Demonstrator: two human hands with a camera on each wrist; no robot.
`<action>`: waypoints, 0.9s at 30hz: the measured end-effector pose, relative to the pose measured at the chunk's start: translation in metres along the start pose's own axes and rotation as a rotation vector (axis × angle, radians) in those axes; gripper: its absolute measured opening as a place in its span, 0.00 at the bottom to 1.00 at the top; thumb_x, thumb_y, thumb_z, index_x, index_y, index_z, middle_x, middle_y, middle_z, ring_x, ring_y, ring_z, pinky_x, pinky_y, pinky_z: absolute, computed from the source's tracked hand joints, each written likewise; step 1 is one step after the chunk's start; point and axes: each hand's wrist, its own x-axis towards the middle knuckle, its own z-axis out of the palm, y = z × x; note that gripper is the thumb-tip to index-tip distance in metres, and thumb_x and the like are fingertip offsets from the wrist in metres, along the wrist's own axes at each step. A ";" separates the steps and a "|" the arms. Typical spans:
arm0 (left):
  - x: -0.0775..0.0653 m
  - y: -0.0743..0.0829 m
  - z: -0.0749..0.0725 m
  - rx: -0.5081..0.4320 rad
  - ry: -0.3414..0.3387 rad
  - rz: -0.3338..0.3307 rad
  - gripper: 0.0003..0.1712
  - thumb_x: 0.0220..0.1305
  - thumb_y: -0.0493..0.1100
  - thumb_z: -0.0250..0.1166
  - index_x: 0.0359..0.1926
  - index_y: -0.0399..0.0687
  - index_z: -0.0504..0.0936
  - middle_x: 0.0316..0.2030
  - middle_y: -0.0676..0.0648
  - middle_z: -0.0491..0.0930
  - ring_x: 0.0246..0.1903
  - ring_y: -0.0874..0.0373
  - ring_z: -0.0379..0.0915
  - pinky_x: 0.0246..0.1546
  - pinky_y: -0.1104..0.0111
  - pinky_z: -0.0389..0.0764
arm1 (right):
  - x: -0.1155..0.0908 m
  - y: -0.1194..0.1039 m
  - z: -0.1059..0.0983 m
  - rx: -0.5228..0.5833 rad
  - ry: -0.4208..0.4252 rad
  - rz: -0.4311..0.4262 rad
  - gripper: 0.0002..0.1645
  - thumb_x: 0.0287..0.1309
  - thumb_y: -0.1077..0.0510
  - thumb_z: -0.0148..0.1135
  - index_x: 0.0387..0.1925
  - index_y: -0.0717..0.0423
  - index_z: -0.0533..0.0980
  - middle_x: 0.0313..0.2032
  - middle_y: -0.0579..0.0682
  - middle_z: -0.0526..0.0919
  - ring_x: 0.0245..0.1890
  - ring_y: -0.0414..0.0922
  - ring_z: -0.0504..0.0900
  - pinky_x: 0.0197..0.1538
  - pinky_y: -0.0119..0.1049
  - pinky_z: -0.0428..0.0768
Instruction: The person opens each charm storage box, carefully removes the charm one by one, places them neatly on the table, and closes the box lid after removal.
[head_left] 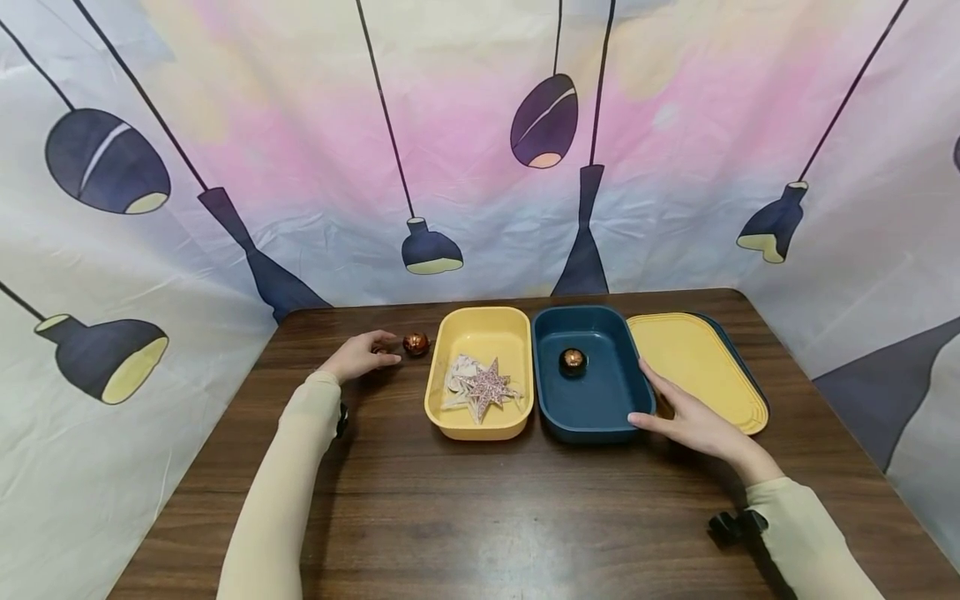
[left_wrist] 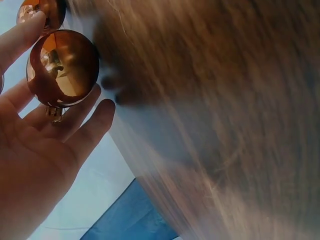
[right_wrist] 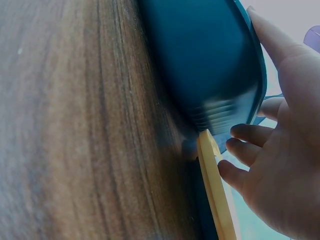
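My left hand (head_left: 360, 357) is at the left of the table, its fingers loosely spread around a shiny copper-brown ball ornament (left_wrist: 63, 68) with a small metal hook cap. Whether they press on it is unclear. Just beyond the fingertips lies another such ball (head_left: 416, 344). Extended, my right hand (head_left: 693, 421) touches the near right corner of a dark blue container (head_left: 596, 433) with thumb and index finger. Inside that container sits one copper-brown ball (head_left: 572, 362). A yellow container (head_left: 480, 432) stands directly left of it, holding a glittery pink star (head_left: 487, 388) and pale ornaments (head_left: 462, 371).
Right of the blue container, a yellow lid (head_left: 697, 358) lies on top of a dark blue lid (head_left: 738, 358). The wooden table (head_left: 480, 517) ends at the back against a cloth backdrop (head_left: 480, 167) printed with hanging lamps.
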 end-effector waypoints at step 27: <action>-0.002 -0.008 -0.004 0.036 0.092 0.024 0.35 0.71 0.45 0.64 0.71 0.31 0.65 0.64 0.28 0.69 0.64 0.32 0.65 0.64 0.41 0.65 | -0.001 0.000 0.000 0.007 0.002 0.001 0.58 0.66 0.39 0.64 0.82 0.45 0.39 0.79 0.60 0.43 0.76 0.67 0.45 0.68 0.71 0.53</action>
